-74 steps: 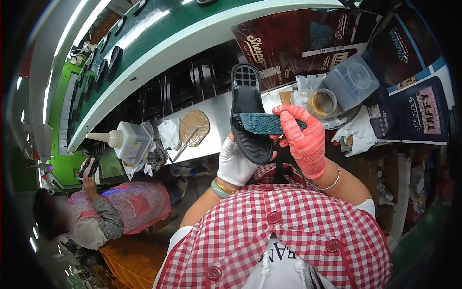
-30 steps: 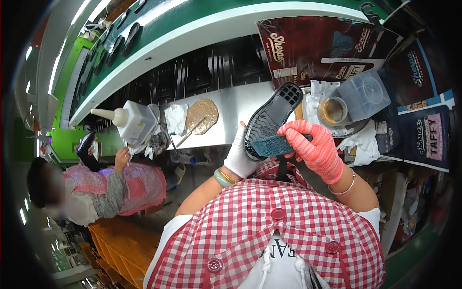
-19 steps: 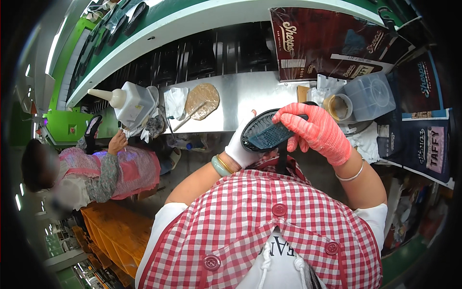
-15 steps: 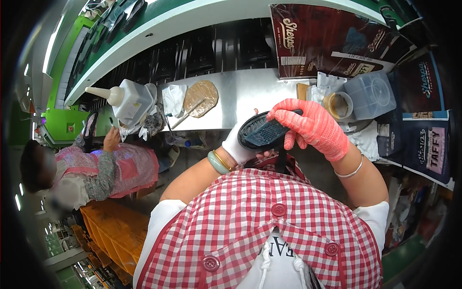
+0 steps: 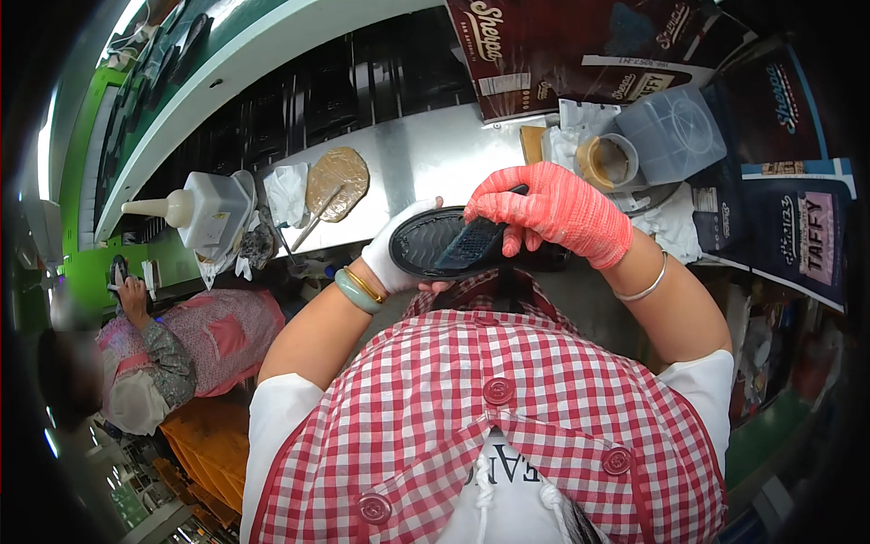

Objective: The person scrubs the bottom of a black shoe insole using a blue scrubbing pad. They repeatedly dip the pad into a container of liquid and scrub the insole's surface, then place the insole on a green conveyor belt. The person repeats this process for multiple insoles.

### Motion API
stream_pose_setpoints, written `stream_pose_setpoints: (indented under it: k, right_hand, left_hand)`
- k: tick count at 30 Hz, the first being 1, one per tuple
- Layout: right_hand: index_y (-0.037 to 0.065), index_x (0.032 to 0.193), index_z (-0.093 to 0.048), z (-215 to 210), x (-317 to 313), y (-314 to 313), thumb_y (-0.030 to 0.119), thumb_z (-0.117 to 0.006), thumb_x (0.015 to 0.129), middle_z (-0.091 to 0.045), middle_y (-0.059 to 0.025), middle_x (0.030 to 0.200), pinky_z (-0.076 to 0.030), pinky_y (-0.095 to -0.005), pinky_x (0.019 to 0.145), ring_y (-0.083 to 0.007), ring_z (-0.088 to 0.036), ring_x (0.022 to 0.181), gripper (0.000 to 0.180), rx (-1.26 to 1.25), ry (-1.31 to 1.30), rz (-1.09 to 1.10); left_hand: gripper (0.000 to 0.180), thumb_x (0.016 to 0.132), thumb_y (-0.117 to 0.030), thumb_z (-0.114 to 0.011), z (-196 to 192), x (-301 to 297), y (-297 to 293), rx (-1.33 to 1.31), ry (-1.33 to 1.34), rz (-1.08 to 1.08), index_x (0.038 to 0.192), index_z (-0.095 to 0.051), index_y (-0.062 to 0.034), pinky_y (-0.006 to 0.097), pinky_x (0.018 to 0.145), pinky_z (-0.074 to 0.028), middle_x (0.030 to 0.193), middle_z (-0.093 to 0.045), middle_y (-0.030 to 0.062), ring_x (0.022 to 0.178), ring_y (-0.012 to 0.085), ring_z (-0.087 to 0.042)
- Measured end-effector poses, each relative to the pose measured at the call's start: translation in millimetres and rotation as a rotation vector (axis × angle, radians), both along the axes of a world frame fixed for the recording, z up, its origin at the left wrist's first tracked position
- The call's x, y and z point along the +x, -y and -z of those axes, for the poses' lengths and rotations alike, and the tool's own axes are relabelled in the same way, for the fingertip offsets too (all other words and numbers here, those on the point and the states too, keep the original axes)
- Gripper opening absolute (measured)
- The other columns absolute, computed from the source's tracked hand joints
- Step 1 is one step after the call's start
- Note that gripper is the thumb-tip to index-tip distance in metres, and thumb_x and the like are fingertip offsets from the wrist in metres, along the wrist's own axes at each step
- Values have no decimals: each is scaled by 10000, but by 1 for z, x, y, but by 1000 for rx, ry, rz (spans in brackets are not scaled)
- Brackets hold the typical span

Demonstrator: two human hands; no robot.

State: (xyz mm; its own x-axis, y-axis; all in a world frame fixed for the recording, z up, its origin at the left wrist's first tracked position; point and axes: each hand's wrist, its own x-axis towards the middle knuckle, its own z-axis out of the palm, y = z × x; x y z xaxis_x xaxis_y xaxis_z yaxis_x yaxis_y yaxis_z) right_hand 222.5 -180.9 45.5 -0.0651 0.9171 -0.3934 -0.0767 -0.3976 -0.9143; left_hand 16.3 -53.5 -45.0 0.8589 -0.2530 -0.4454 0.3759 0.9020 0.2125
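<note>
I hold a black shoe sole (image 5: 424, 241) in front of my chest, its wavy tread turned up. My left hand (image 5: 384, 257), in a white glove with bare fingertips, is closed round its left end and edges. A dark blue, mesh-textured area (image 5: 471, 251) covers part of the sole toward the right; whether it is a separate piece I cannot tell. In a coral knit glove, my right hand (image 5: 560, 214) has its fingers pinched at the sole's right end, partly hiding it.
Beyond my hands runs a metal bench (image 5: 421, 150). On it are a white spouted bottle (image 5: 210, 216), a brown round pad (image 5: 338, 181) with a stick, a tape roll (image 5: 605, 163) and a clear plastic container (image 5: 672, 136). A co-worker (image 5: 204, 349) works at the left.
The sole has turned so more of its tread faces up. Both hands have shifted left in the view, as have the bench things. The co-worker's hand is also farther left.
</note>
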Motion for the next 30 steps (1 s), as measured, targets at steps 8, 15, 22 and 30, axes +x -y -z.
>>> stream_pose_setpoints:
  k: [8,15,22,30]
  right_hand:
    - [68,957,-698,1,9,6,284,-601,868,-664,2,795,-444,-186,520,-65,-598,583,253,-24,48,2]
    - [55,951,-691,-5,20,14,257,-605,851,-635,-32,716,-455,-227,527,-94,-593,565,241,-26,110,-5]
    - [41,972,-687,-5,28,33,239,-603,854,-651,-36,760,-476,-228,563,-99,-596,587,246,-52,162,45]
    - [26,988,-685,8,37,61,241,-617,876,-656,-9,792,-467,-205,551,-82,-582,588,252,-74,185,252]
  left_hand:
    - [600,944,-542,-306,1,0,-8,68,-123,34,1131,-557,-30,316,340,-396,757,-642,200,468,310,-562]
    - [493,969,-431,-418,1,3,-11,70,-181,-76,1107,-588,11,298,430,-478,827,-677,146,546,226,-609]
    - [614,952,-499,-360,-4,6,-11,92,-132,-7,1129,-569,50,334,361,-455,819,-664,201,447,296,-569]
    - [652,951,-523,-294,2,-3,-10,137,-194,-41,1157,-552,40,330,339,-443,783,-653,196,419,287,-554]
